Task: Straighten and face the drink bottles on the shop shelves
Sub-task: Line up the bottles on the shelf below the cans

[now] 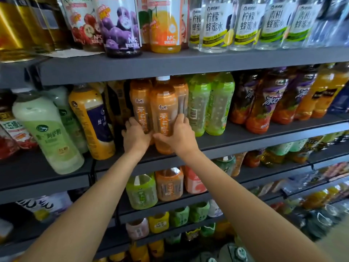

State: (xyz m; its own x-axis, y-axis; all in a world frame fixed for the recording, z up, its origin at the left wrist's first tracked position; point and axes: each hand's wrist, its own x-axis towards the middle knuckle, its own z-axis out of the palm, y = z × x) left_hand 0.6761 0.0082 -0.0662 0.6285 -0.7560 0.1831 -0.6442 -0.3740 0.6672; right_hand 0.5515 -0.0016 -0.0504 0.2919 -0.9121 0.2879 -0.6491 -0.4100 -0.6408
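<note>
orange tea bottle, white-capped and upright, stood at the front edge of the middle shelf, its label facing outward; its base was hidden behind both hands and its cap was partly cut off by the shelf above; a second orange tea bottle stood just beside it on the left, touching it, with its cap out of sight under the upper shelf; a third orange bottle stood behind on the right, mostly hidden; all three held an amber-orange liquid up to the neck; two green tea bottles stood to the right, one turned so that its barcode faced out; a pale green bottle and a yellow and blue bottle leaned at the left of the same shelf; purple-labelled bottles at the right were blurred and their print was hard to read; the top row, with a grape juice bottle and clear honey water bottles, was cut off at the frame's upper edge; the lower shelves were dim and smeared toward the right; left hand lay against the lower part of the second orange bottle, fingers curled round its left side, the fingertips hidden behind it; right hand gripped the lower right side of the front bottle, fingers close together and wrapped onto its label, thumb crossing its front near the base; the two hands sat near each other, almost touching at the thumbs.
</note>
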